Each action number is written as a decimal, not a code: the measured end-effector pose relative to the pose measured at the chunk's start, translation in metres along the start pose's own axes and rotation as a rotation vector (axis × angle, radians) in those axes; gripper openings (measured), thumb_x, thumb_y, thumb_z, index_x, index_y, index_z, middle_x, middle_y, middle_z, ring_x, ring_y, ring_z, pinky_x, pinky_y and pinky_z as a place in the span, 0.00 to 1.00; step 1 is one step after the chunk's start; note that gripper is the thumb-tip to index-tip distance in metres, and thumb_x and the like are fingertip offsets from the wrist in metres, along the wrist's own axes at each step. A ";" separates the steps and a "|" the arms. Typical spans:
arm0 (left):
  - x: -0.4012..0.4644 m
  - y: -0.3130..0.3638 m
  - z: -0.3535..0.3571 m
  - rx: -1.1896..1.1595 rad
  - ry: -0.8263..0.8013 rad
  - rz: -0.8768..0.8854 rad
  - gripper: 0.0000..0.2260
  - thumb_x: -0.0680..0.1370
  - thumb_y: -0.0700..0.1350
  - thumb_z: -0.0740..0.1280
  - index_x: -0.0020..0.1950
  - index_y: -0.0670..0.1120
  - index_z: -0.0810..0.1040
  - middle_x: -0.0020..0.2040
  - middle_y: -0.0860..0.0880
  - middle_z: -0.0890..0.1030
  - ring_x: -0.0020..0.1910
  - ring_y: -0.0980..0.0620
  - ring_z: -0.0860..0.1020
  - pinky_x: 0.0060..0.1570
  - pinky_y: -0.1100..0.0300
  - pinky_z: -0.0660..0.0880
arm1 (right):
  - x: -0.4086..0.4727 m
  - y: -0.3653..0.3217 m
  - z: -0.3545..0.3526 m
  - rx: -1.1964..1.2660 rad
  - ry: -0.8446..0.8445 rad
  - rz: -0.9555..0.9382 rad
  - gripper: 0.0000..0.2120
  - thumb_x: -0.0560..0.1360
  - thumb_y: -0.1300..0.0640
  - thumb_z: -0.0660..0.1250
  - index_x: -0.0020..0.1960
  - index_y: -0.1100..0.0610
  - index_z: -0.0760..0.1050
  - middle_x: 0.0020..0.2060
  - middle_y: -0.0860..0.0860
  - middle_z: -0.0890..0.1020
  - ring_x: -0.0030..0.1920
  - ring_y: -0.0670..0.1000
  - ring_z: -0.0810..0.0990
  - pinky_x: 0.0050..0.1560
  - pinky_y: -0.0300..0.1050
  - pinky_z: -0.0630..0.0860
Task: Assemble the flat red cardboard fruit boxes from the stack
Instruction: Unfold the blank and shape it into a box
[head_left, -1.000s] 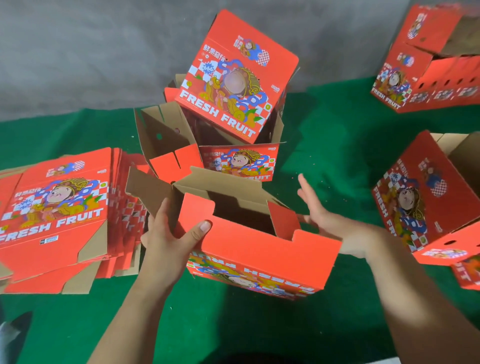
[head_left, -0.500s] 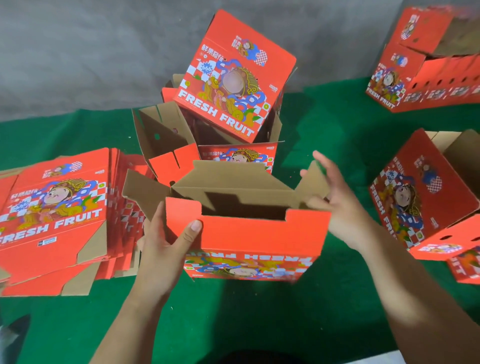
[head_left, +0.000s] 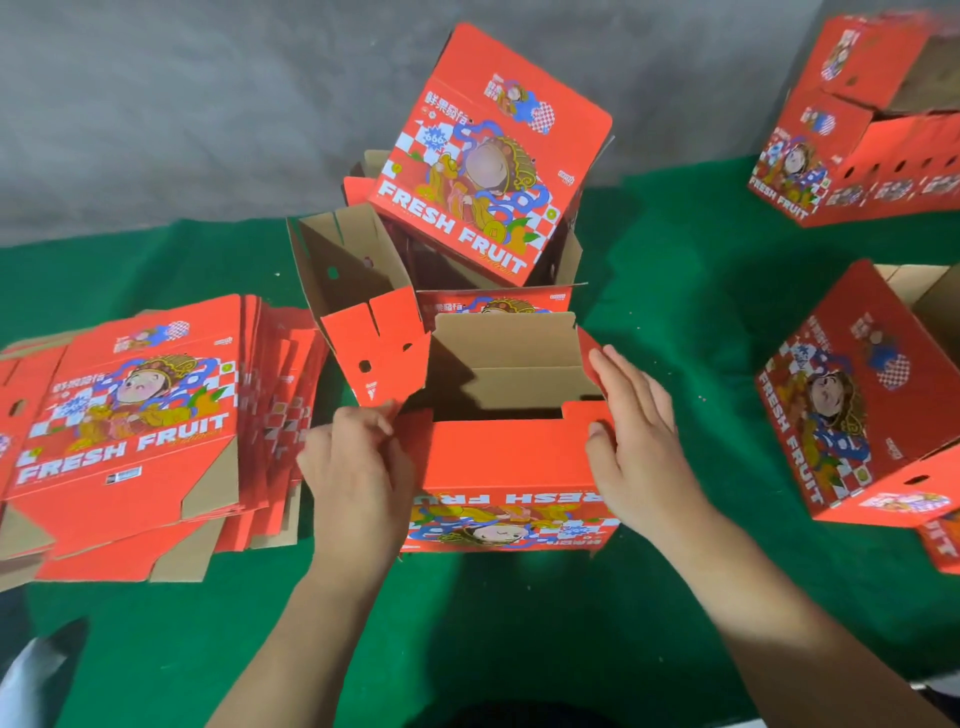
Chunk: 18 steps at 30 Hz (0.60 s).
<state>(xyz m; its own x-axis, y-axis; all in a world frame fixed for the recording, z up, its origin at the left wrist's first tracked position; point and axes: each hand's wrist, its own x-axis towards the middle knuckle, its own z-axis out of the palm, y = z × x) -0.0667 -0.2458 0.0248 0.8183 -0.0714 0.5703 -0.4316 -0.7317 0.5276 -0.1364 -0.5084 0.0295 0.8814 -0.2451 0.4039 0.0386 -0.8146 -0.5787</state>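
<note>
A green cloth (head_left: 649, 322) covers the surface under both hands. Left of the left hand (head_left: 358, 467) lies the stack (head_left: 135, 431) of flat red boxes. Beyond the hands, opened boxes (head_left: 483, 171) pile up; more finished boxes (head_left: 857, 400) sit to the right of the right hand (head_left: 639, 447). Between the hands stands the box (head_left: 504, 462), its top open. The left hand's fingers curl and pinch the box's left flap; the right hand lies flat, fingers straight, against its right flap.
</note>
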 end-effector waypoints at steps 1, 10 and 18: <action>0.001 -0.001 -0.002 -0.016 -0.010 0.033 0.10 0.75 0.33 0.66 0.55 0.41 0.74 0.52 0.46 0.78 0.48 0.37 0.73 0.49 0.54 0.58 | 0.001 0.000 0.000 -0.001 -0.016 0.007 0.35 0.78 0.66 0.61 0.83 0.53 0.59 0.81 0.49 0.61 0.79 0.52 0.59 0.80 0.50 0.56; 0.078 0.000 -0.017 -0.017 -0.498 0.256 0.23 0.80 0.64 0.56 0.70 0.57 0.75 0.69 0.51 0.70 0.74 0.49 0.64 0.73 0.48 0.55 | -0.003 -0.005 -0.001 0.021 -0.005 0.006 0.34 0.77 0.65 0.57 0.83 0.54 0.59 0.81 0.48 0.63 0.78 0.51 0.61 0.79 0.53 0.59; 0.095 -0.009 0.015 0.348 -0.757 0.293 0.33 0.74 0.75 0.37 0.80 0.73 0.42 0.53 0.50 0.63 0.57 0.43 0.67 0.54 0.52 0.58 | -0.010 0.001 -0.004 -0.063 -0.135 -0.079 0.21 0.81 0.55 0.64 0.73 0.54 0.77 0.77 0.49 0.71 0.78 0.54 0.64 0.78 0.53 0.61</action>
<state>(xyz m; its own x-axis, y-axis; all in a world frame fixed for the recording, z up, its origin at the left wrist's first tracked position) 0.0205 -0.2567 0.0645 0.7778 -0.6283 0.0172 -0.6246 -0.7695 0.1334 -0.1472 -0.5085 0.0272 0.9323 -0.1094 0.3449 0.0846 -0.8609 -0.5018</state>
